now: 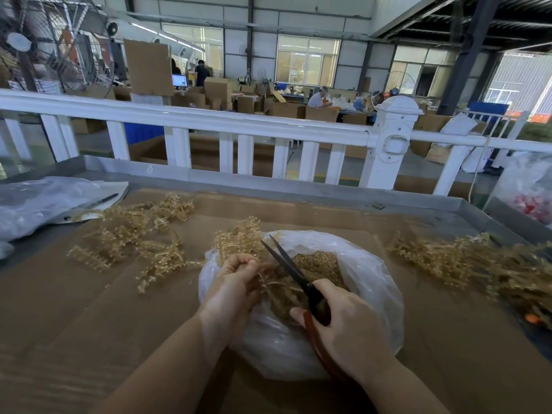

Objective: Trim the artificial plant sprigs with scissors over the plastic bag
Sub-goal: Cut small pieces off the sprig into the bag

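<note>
The left hand (pixel 236 282) pinches a beige plastic sprig (pixel 239 237) above the far-left rim of the clear plastic bag (pixel 367 282). The right hand (pixel 343 321) grips the red-handled scissors (pixel 294 271), whose blades are open and point at the sprig. The bag lies on the cardboard-covered tabletop (pixel 89 309) and holds trimmed pieces. Loose sprigs (pixel 134 234) lie to the left, and another pile (pixel 466 261) lies to the right.
</note>
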A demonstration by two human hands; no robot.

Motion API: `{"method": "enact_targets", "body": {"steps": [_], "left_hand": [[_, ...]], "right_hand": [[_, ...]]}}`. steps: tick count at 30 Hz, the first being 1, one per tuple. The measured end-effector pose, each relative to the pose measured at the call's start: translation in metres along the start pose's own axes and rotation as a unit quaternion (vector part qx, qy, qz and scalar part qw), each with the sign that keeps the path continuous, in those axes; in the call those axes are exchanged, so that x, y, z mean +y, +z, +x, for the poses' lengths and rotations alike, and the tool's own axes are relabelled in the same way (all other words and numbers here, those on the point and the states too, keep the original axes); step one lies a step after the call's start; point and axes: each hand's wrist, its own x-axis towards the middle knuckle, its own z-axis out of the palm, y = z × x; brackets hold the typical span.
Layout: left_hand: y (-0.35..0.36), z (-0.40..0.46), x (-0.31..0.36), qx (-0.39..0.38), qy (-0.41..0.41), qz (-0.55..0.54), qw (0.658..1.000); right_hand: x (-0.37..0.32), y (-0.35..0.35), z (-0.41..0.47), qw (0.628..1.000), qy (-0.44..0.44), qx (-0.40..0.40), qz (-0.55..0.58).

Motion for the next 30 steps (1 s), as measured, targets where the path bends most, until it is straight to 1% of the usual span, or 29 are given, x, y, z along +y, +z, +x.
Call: {"method": "enact_targets", "body": {"steps": [4, 7, 9, 11, 14, 18, 20, 22, 24, 26, 28, 30], "left_hand": [[0.004, 0.002, 0.016, 0.010, -0.014, -0.133, 0.991], [0.003, 0.006, 0.030, 0.038, -0.011, -0.191, 0.981], [0.002, 0.012, 0.038, 0.094, 0.020, -0.185, 0.978], [-0.002, 0.018, 0.048, 0.158, 0.071, -0.155, 0.973], [-0.013, 0.024, 0.061, 0.233, 0.129, -0.132, 0.955], [-0.035, 0.024, 0.072, 0.312, 0.171, -0.114, 0.928], [-0.045, 0.024, 0.072, 0.344, 0.184, -0.053, 0.919], [-0.056, 0.025, 0.068, 0.373, 0.186, 0.072, 0.906], [-0.067, 0.023, 0.064, 0.368, 0.209, 0.181, 0.888], [-0.075, 0.024, 0.060, 0.362, 0.231, 0.275, 0.860], [-0.079, 0.025, 0.057, 0.362, 0.210, 0.368, 0.830], [-0.080, 0.026, 0.057, 0.362, 0.165, 0.451, 0.799]], "right_hand": [[-0.001, 0.001, 0.000, 1.000, -0.001, 0.027, 0.015], [-0.003, 0.001, -0.001, 0.997, -0.001, 0.075, 0.007], [-0.003, 0.002, -0.001, 0.996, 0.004, 0.091, 0.001], [-0.003, 0.004, -0.002, 0.995, 0.006, 0.101, -0.012], [-0.002, 0.008, -0.003, 0.994, 0.008, 0.103, -0.029], [0.001, 0.012, -0.003, 0.993, 0.020, 0.105, -0.040], [0.001, 0.014, -0.002, 0.993, 0.026, 0.102, -0.054], [0.002, 0.015, -0.002, 0.993, 0.035, 0.085, -0.070], [0.004, 0.016, -0.001, 0.995, 0.057, 0.043, -0.073], [0.007, 0.018, -0.001, 0.995, 0.077, 0.004, -0.062], [0.008, 0.018, 0.000, 0.994, 0.089, -0.006, -0.058], [0.007, 0.018, 0.001, 0.994, 0.095, -0.008, -0.055]]}}
